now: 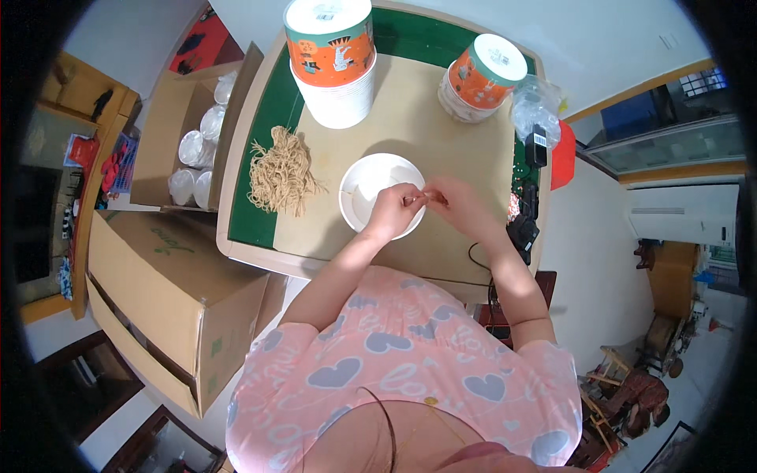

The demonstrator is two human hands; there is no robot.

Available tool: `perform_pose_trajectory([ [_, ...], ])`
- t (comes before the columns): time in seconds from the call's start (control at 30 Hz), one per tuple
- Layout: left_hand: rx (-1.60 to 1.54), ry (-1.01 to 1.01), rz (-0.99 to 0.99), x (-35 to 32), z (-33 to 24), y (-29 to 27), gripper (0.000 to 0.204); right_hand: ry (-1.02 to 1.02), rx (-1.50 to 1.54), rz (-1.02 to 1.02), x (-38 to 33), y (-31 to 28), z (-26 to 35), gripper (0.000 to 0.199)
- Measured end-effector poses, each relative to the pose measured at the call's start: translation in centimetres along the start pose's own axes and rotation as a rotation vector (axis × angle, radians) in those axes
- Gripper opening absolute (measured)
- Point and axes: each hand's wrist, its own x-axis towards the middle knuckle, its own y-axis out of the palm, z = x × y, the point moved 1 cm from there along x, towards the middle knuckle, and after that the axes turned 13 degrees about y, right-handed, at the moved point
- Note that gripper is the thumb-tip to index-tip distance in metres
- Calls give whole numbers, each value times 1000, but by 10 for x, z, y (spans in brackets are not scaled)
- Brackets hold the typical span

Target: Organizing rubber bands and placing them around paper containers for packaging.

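My left hand (396,210) is over the right side of a round white bowl (352,184), fingers curled closed. My right hand (459,210) is just right of the bowl, somewhat blurred, its fingertips pinched against those of the left. Whatever is between the fingertips is too small to make out. Inside the bowl, pale faint shapes show, partly covered by my left hand. A tangled pile of beige cords (282,172) lies to the left of the bowl.
Behind stand a tall stack of orange-and-green paper tubs (331,55) and a shorter stack (486,72). Clear plastic (538,106) and black devices with cables (523,229) line the table's right edge. An open carton (154,169) of white wrapped stacks and a large cardboard box (158,276) stand left.
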Motion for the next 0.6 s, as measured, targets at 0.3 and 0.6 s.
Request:
perform_pose_trajectory([
  [0.3,17,12,9,-6,-2,-6,9,95,14,100,-8,-14,-11,16],
  [0.6,19,12,17,-6,-7,-6,9,246,72,117,-7,-9,-20,17],
])
